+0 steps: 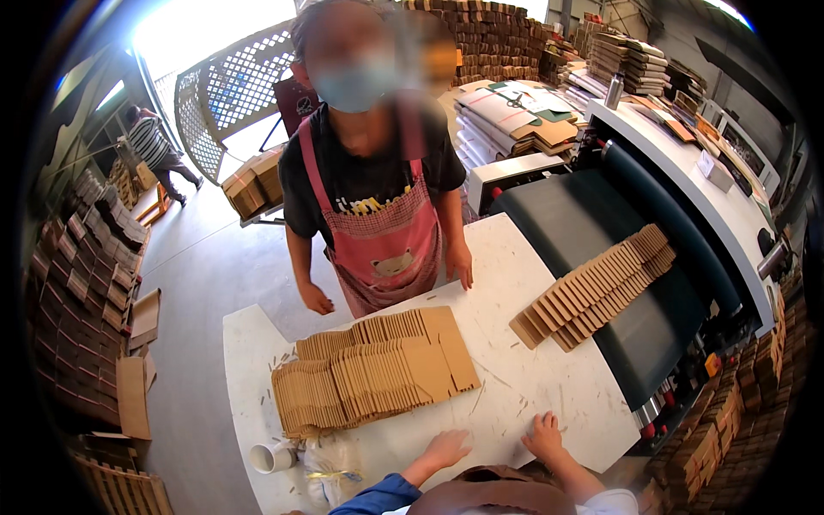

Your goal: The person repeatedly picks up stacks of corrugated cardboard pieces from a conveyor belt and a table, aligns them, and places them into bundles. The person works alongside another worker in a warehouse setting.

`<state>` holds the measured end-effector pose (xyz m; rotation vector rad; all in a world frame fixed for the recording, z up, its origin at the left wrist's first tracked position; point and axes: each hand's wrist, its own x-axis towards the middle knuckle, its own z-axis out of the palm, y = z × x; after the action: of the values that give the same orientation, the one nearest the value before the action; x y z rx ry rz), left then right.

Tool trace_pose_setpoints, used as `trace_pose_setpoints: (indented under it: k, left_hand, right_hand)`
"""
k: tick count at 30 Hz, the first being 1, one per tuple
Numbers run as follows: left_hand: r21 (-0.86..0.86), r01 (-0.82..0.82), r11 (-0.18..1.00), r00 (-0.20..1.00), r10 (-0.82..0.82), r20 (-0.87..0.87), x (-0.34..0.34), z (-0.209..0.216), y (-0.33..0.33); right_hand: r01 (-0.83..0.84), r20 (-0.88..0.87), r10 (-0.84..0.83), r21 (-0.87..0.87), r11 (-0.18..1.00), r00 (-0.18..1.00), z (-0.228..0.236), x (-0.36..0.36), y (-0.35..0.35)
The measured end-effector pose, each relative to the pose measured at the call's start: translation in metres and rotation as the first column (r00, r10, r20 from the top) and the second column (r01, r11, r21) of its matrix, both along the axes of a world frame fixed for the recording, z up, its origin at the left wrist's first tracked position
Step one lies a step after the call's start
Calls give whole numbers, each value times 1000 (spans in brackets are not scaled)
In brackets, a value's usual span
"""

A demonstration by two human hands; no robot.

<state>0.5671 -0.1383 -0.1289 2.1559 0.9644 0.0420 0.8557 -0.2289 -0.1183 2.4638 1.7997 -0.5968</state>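
Observation:
Near the front edge of the white table (506,386), my left hand (448,449) hovers over or rests on the surface, fingers stretched out and holding nothing. My right hand (544,435) lies on the tabletop beside it, fingers apart and slightly bent, also with nothing in it. Left of my hands, a fanned row of flat brown cardboard pieces (369,378) lies on the table, nearest to my left hand. Farther right, another overlapping row of cardboard pieces (601,287) extends from the dark conveyor belt (549,215) onto the table. Neither hand touches the cardboard.
Across the table stands a person in a pink apron (386,240), one hand near the table. A white tube (273,457) and a clear plastic bag (333,472) sit at the near left corner. Cardboard stacks (86,283) line the left. Someone in stripes (150,142) walks behind.

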Motion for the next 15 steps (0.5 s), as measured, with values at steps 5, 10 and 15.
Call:
trace_pose_setpoints:
  k: [5, 10, 15]
  left_hand:
    - [31, -6, 1000, 1000, 6, 2, 5, 9, -6]
    - [33, 24, 999, 998, -22, -57, 16, 15, -12]
    - [-10, 6, 1000, 1000, -6, -24, 28, 2, -8]
  right_hand:
    - [-29, 32, 29, -2, 1000, 999, -2, 7, -2]
    - [-1, 8, 1, -55, 998, 1000, 1, 15, -7]
    - [-57, 33, 57, 21, 998, 998, -4, 31, -6]
